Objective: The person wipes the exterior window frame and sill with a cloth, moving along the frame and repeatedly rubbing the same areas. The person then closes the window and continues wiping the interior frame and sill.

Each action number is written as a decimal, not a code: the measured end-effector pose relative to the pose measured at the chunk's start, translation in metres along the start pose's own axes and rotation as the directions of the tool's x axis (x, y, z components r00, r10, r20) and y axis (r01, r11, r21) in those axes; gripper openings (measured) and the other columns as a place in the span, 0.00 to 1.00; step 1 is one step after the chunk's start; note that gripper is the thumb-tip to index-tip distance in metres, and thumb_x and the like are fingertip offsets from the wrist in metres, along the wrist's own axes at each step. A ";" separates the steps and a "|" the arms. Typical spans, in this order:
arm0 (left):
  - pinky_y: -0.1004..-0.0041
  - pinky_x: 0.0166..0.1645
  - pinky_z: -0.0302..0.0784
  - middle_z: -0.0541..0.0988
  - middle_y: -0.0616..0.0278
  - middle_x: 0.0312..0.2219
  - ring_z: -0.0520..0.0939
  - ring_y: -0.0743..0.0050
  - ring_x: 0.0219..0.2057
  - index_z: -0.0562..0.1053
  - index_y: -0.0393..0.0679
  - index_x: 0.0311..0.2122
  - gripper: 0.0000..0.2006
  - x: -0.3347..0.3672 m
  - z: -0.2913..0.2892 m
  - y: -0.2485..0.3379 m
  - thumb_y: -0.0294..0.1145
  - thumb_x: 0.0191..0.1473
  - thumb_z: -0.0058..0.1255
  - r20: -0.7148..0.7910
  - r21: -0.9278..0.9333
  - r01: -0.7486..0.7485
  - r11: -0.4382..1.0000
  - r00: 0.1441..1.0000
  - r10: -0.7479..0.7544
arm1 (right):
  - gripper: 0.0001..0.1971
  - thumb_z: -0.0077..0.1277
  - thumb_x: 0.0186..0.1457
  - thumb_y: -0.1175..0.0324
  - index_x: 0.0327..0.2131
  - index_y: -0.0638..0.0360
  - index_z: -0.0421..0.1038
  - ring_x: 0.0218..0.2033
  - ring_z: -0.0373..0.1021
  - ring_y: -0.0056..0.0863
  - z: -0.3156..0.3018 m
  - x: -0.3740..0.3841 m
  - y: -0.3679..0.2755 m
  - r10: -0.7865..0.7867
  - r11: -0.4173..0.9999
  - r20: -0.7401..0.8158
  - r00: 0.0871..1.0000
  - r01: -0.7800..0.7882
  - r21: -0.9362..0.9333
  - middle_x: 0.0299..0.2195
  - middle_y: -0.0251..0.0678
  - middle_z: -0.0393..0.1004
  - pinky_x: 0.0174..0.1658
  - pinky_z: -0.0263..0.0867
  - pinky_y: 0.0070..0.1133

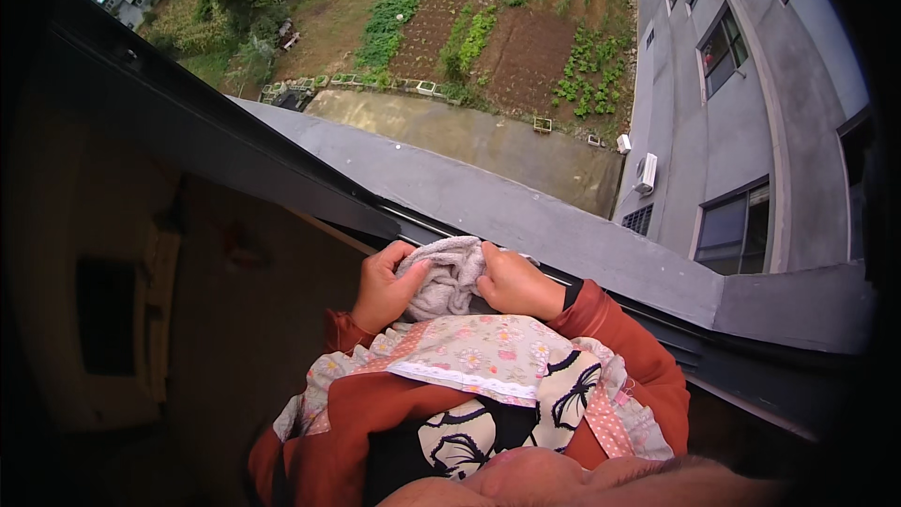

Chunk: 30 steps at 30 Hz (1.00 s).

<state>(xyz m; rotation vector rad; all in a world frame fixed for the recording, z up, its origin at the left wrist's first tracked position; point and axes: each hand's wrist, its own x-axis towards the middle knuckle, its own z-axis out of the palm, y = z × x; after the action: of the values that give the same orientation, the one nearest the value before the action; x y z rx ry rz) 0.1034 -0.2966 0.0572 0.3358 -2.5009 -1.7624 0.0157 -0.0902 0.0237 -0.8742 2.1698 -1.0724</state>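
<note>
A crumpled, light grey cloth (pixel 445 272) with a knitted or towelling look is bunched between my two hands at the window track (pixel 410 218). On its left side my left hand (pixel 383 284) grips it, thumb on top and fingers curled around behind. At the cloth's right edge my right hand (pixel 514 282) is closed, pinching a fold between thumb and fingers. Both hands are close together just in front of my flowered apron (pixel 479 349). The fingertips under the cloth are hidden.
Beyond the track runs a grey concrete ledge (pixel 450 174), with a drop to a paved yard (pixel 469 136) and garden beds. A dark window frame (pixel 235 131) slants along the left. At right stands a grey building wall (pixel 685 131) with an air-conditioner unit (pixel 646 173).
</note>
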 end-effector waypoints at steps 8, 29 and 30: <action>0.81 0.32 0.71 0.78 0.70 0.25 0.73 0.90 0.28 0.75 0.36 0.32 0.05 0.017 -0.007 -0.007 0.26 0.53 0.57 -0.021 -0.120 0.000 0.993 1.000 -0.002 | 0.14 0.44 0.51 0.72 0.35 0.80 0.64 0.32 0.72 0.63 0.008 0.032 -0.019 0.021 0.996 0.007 1.000 -0.022 0.083 0.28 0.67 0.72 0.36 0.68 0.43; 0.76 0.44 0.73 0.78 0.61 0.36 0.77 0.80 0.37 0.69 0.37 0.46 0.14 -0.006 -0.011 -0.025 0.21 0.53 0.51 0.013 -0.167 -0.068 0.984 0.997 0.071 | 0.26 0.44 0.50 0.81 0.56 0.70 0.59 0.27 0.75 0.48 0.040 0.065 -0.021 -0.055 0.884 -0.077 0.995 0.085 0.461 0.26 0.50 0.76 0.34 0.69 0.32; 0.78 0.45 0.72 0.77 0.64 0.36 0.76 0.83 0.38 0.69 0.36 0.45 0.12 -0.008 -0.008 -0.028 0.20 0.55 0.49 -0.006 -0.217 -0.074 0.973 0.997 0.074 | 0.29 0.43 0.51 0.80 0.59 0.71 0.56 0.24 0.74 0.45 0.034 0.060 -0.024 0.003 0.873 -0.005 1.000 -0.001 0.488 0.23 0.48 0.75 0.31 0.69 0.32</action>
<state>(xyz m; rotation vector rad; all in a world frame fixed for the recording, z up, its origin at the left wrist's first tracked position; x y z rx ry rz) 0.1161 -0.3114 0.0341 0.2240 -2.2598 -1.9806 0.0095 -0.1619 0.0139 -0.6290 1.7691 -1.5316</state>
